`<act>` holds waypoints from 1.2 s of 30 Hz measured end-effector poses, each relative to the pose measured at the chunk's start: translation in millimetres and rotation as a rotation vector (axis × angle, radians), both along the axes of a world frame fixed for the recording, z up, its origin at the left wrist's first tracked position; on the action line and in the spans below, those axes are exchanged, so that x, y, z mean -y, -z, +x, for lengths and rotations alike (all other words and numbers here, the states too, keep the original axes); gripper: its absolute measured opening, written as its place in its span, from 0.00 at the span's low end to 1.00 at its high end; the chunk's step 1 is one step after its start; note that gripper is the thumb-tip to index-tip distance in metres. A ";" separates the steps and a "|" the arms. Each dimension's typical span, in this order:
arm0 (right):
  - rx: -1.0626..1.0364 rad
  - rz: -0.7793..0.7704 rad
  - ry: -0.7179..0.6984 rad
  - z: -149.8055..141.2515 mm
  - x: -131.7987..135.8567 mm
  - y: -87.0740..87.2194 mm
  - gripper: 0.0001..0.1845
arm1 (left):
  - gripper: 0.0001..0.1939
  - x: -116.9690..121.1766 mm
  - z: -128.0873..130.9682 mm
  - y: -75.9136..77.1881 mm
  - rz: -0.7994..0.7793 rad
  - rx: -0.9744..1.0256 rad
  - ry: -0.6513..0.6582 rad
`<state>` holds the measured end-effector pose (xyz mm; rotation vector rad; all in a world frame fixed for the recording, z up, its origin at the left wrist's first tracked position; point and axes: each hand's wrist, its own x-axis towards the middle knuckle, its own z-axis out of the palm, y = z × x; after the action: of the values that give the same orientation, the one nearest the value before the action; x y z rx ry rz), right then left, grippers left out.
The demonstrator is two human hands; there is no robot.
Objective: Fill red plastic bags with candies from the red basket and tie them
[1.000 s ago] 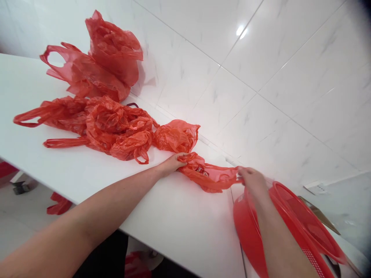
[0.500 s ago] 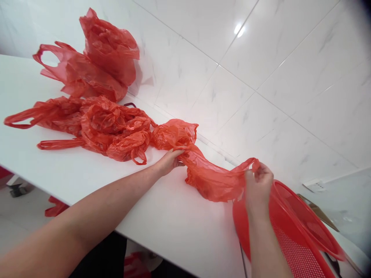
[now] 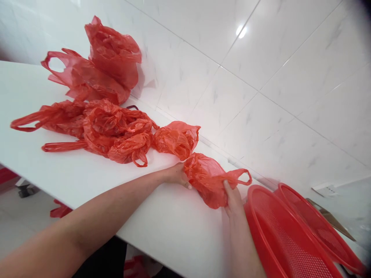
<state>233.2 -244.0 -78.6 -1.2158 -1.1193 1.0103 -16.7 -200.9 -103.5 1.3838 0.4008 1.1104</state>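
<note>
A thin red plastic bag [image 3: 207, 178], crumpled and bunched, lies between my two hands over the white table. My left hand [image 3: 177, 175] grips its left end, with the fingers partly hidden by the film. On the other side, my right hand [image 3: 232, 197] holds the bag below its looped handle, which sticks out to the right. A second crumpled red bag [image 3: 175, 139] rests just beyond my left hand. Farther left, a heap of red plastic bags [image 3: 110, 129] spreads out, with loop handles pointing left.
Larger red bags [image 3: 113, 58] stand against the tiled wall [image 3: 220, 96] at the back left. Two red mesh baskets [image 3: 278, 227] [image 3: 315, 220] are at the right. The white table [image 3: 162, 224] has its front edge close to my body.
The bag, stretched out between my hands before, is now bunched up shorter. My right hand has moved left and slightly down, off the handle loop and onto the bag's body.
</note>
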 end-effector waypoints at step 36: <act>0.168 -0.064 -0.336 -57.8 37.3 -23.0 0.49 | 0.11 17.0 10.9 -29.3 -0.444 0.355 0.142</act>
<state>175.4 -281.3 -55.5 -1.2047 -1.4671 1.2201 -5.8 -218.0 -74.1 0.7946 0.2643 1.0475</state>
